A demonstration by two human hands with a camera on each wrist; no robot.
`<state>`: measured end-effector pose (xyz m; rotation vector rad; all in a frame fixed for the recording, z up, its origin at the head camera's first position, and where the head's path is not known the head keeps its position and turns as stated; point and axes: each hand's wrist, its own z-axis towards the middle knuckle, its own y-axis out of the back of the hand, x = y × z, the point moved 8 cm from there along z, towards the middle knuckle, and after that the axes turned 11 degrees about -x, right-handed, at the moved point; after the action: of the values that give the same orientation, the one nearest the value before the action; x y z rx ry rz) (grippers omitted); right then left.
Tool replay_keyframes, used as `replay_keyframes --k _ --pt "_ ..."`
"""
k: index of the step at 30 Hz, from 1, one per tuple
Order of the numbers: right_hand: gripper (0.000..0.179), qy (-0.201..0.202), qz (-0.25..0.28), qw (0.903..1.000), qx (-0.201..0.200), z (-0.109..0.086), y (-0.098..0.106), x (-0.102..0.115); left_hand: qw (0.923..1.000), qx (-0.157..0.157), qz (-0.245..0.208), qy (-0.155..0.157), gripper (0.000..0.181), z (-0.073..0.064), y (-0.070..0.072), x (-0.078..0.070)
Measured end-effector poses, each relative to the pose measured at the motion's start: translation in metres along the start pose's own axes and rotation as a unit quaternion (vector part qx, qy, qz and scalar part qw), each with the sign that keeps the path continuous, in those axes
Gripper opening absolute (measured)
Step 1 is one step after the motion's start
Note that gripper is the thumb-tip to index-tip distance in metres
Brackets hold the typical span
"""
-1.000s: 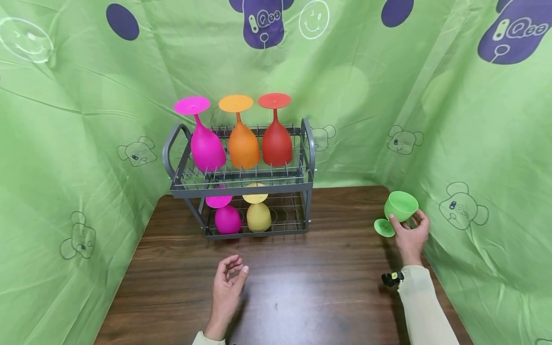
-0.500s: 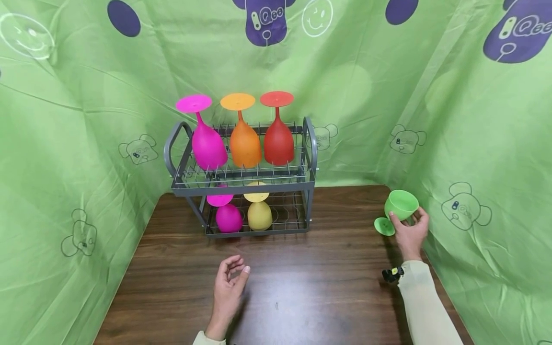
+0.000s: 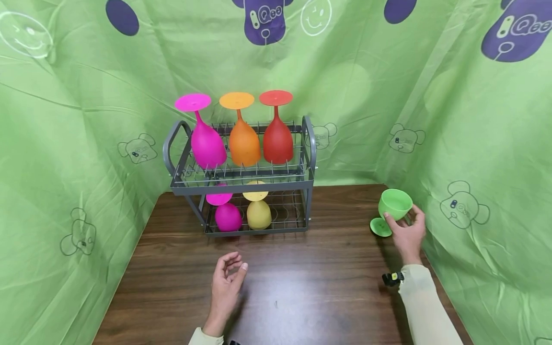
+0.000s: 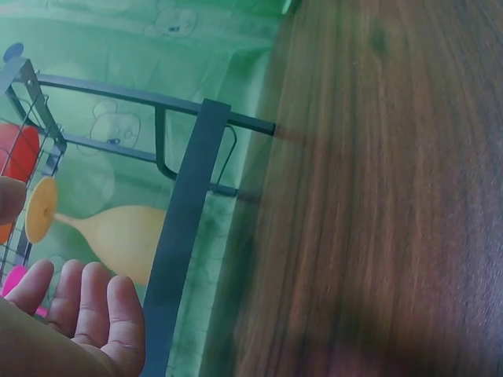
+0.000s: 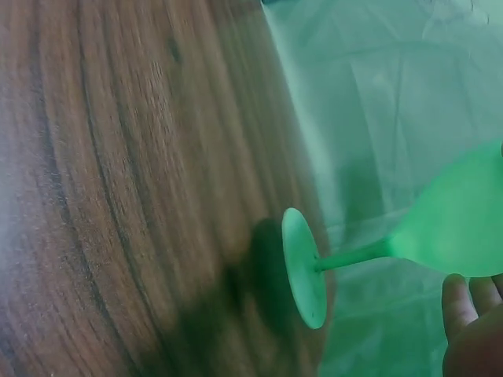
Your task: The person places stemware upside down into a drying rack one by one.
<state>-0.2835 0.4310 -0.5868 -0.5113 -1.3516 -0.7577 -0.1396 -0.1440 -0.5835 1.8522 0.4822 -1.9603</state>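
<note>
At the table's right side, my right hand (image 3: 408, 237) grips a green plastic wine glass (image 3: 395, 205) by its bowl, thumb on the near side. The glass leans, its mouth facing up; in the right wrist view its round foot (image 5: 305, 269) is close over the wood, with a shadow beside it. My left hand (image 3: 226, 287) hovers over the front of the table, fingers loosely curled and holding nothing. Ahead of it stands a grey two-tier dish rack (image 3: 241, 188). Upside down on its top tier are a magenta glass (image 3: 208, 146), an orange glass (image 3: 244, 144) and a red glass (image 3: 278, 143).
On the rack's lower tier, a magenta glass (image 3: 228, 218) and a yellow glass (image 3: 258, 215) stand upside down. Green printed cloth (image 3: 358, 105) hangs behind and on both sides of the brown wooden table (image 3: 327, 278), close beside the right hand.
The right hand and the green wine glass have shifted slightly left. The left hand has hardly moved, and the glasses on the rack stay as they were.
</note>
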Motion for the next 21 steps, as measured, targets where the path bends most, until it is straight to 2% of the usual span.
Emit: replay_keyframes --k 5,11,16,21 --pt "0.084 0.044 -0.032 0.9982 0.025 -0.019 -0.001 0.026 1.0000 -0.005 0.000 -0.006 0.037 0.002 0.003 -0.006" --pt "0.079 0.082 -0.035 0.9950 0.046 -0.052 -0.007 0.074 0.9999 -0.001 0.008 -0.011 0.040 0.003 0.005 -0.009" --pt "0.084 0.117 -0.032 0.9904 0.066 -0.061 -0.013 0.081 0.9996 0.003 0.011 -0.024 0.039 0.001 0.005 -0.014" --pt "0.087 0.183 -0.056 0.9788 0.073 -0.076 -0.016 0.095 0.9992 0.009 0.008 -0.038 0.042 0.000 0.004 -0.020"
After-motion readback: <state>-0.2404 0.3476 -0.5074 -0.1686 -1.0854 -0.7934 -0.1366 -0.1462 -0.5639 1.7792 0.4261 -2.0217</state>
